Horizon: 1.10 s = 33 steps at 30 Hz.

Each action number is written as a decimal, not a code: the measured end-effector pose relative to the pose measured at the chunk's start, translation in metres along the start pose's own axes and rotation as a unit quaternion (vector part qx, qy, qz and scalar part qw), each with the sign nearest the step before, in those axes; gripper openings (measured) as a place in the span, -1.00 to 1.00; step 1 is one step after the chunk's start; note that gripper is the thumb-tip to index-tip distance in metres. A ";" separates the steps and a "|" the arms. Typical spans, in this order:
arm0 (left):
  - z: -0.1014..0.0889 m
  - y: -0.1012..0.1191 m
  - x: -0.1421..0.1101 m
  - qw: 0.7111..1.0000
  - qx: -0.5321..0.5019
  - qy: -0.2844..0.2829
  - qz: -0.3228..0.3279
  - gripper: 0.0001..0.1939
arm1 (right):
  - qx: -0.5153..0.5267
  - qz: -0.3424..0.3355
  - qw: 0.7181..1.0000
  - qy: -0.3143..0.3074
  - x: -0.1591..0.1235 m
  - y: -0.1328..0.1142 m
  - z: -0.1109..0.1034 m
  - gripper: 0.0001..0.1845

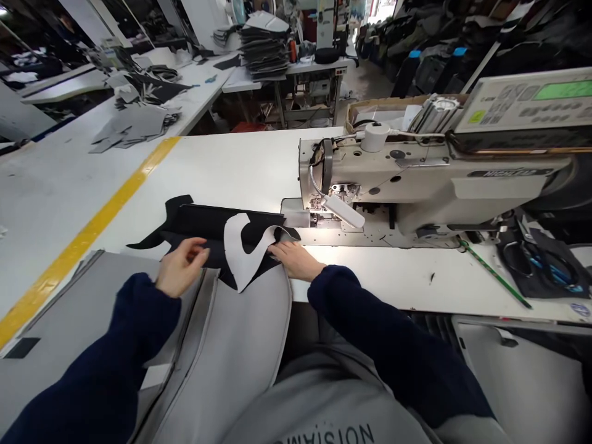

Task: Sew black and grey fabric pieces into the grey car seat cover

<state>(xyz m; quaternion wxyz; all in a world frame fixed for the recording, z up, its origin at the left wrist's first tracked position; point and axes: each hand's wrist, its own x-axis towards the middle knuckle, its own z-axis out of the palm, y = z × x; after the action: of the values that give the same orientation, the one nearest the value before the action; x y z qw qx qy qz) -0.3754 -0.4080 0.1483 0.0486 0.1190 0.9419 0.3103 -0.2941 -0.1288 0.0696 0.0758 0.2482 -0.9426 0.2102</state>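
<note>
A black fabric piece (203,223) with a folded-over grey lining (240,256) lies on the white table in front of the sewing machine (416,179). My left hand (180,266) hovers over the fabric's near left edge, fingers curled loosely with nothing clearly in them. My right hand (296,259) lies flat, fingers stretched out, pressing the fabric's right end just short of the presser foot (319,213). Large grey fabric panels (231,345) spread over my lap and the table's near edge.
A yellow stripe (92,228) runs along the table's left. The machine's control panel (522,102) sits at the upper right. Scissors (550,268) rest on a dark cloth at the right. Stacks of cut pieces (266,46) and loose grey pieces (134,120) lie on far tables.
</note>
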 end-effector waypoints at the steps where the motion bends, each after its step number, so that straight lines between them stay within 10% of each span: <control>1: 0.011 0.015 -0.001 0.997 0.029 -0.018 0.072 -0.48 | -0.009 0.020 1.000 0.002 0.005 0.000 0.004 -0.49; 7: 0.096 0.074 0.016 0.939 0.191 -0.161 0.237 -0.22 | -0.050 0.054 0.997 0.022 0.018 0.001 0.021 -0.81; 11: 0.109 0.067 0.049 0.973 -0.041 -0.198 0.108 -0.25 | -0.068 0.015 0.996 0.050 0.017 0.005 0.026 -0.81; 16: 0.092 0.052 0.075 0.938 -0.276 -0.202 -0.061 -0.23 | -0.075 0.029 0.996 0.046 0.020 0.011 0.029 -0.59; 20: 0.094 0.047 0.077 0.989 -0.027 -0.119 0.078 -0.45 | -0.108 0.031 0.993 0.037 0.022 0.012 0.031 -0.60; 25: 0.115 0.049 0.071 0.930 0.228 -0.096 0.271 -0.68 | -0.109 0.014 0.994 0.017 0.020 0.008 0.025 -0.68; 33: 0.119 0.043 0.070 0.891 0.232 -0.098 0.379 -0.70 | -0.079 0.041 0.996 0.021 0.006 0.005 0.018 -0.73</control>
<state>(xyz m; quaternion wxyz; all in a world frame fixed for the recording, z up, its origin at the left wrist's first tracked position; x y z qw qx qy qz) -0.4149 -0.2884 0.0768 -0.0098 0.5046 0.8608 0.0651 -0.3024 -0.1356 0.0527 0.1062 0.1984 -0.9638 0.1430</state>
